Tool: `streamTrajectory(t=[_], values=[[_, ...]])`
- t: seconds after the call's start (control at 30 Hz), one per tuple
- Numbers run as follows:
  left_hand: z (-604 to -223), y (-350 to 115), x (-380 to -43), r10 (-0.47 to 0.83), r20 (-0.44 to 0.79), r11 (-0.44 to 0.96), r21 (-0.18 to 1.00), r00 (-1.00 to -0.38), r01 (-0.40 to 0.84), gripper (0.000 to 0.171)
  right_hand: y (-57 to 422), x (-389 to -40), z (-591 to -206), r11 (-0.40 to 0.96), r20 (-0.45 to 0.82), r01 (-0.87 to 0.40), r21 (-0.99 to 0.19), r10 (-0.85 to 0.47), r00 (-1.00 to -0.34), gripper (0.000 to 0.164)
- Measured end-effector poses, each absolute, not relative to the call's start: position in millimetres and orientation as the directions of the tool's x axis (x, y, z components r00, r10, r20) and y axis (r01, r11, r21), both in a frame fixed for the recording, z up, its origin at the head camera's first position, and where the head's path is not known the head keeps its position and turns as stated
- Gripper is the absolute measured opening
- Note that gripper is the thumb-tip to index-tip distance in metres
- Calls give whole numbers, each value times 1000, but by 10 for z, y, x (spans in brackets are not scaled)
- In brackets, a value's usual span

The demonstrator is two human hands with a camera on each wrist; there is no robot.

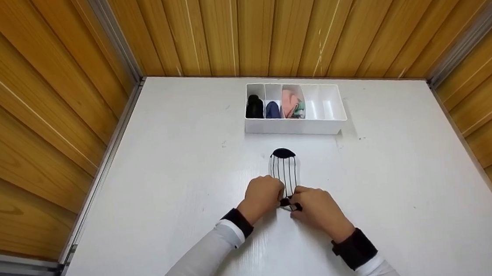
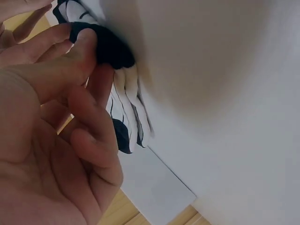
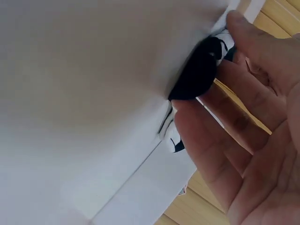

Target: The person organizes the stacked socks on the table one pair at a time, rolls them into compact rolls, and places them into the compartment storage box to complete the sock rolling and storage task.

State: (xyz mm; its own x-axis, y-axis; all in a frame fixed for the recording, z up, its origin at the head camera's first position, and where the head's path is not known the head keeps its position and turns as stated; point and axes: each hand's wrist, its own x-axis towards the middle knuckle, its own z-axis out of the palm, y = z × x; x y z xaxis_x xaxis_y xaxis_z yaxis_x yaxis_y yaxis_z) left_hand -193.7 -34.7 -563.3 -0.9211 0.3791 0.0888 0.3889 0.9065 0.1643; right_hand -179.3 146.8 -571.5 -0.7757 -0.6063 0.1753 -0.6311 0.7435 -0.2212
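Note:
White socks with thin black stripes lie lengthwise on the white table, their black toe end pointing away from me. Two layers, one on the other, show at the toe end in the left wrist view. My left hand pinches the black heel part between thumb and fingers. On the other side my right hand holds the near end, its fingertips against the black heel and its thumb by the white-and-black cuff. The hands partly cover the near end in the head view.
Beyond the socks stands a white divided box. From its left, compartments hold a black bundle, a navy bundle, and pink and green cloth. Wood-patterned walls enclose the table at the back and sides.

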Motion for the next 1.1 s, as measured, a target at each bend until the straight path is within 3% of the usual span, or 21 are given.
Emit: streamTrajectory(t=[0.17, 0.37, 0.63, 0.93, 1.03, 1.1], values=[[-5639, -241, -1793, 388, 221, 921, -53, -895, 386, 16, 1433, -1819, -5725, 747, 232, -640, -182, -600, -766, 14], [-5671, -180, -1721, 431, 246, 902, -140, -868, 408, 11, 1387, -1818, -5765, 784, 249, -608, -122, -569, -784, 26], [-5671, -241, -1817, 430, 237, 900, -42, -871, 433, 18, 1335, -1791, -5833, 763, 272, -645, -39, -613, -742, 15], [-5711, -248, -1840, 439, 275, 888, 13, -856, 460, 19, 1348, -1908, -5710, 785, 110, -555, -275, -548, -829, 17], [-5704, -251, -1894, 419, 238, 895, 56, -876, 443, 18, 1354, -1910, -5702, 779, 141, -568, -265, -551, -822, 21], [-5699, -280, -1941, 400, 185, 896, 128, -898, 426, 17, 1345, -1871, -5718, 748, 218, -630, -208, -592, -776, 20]])
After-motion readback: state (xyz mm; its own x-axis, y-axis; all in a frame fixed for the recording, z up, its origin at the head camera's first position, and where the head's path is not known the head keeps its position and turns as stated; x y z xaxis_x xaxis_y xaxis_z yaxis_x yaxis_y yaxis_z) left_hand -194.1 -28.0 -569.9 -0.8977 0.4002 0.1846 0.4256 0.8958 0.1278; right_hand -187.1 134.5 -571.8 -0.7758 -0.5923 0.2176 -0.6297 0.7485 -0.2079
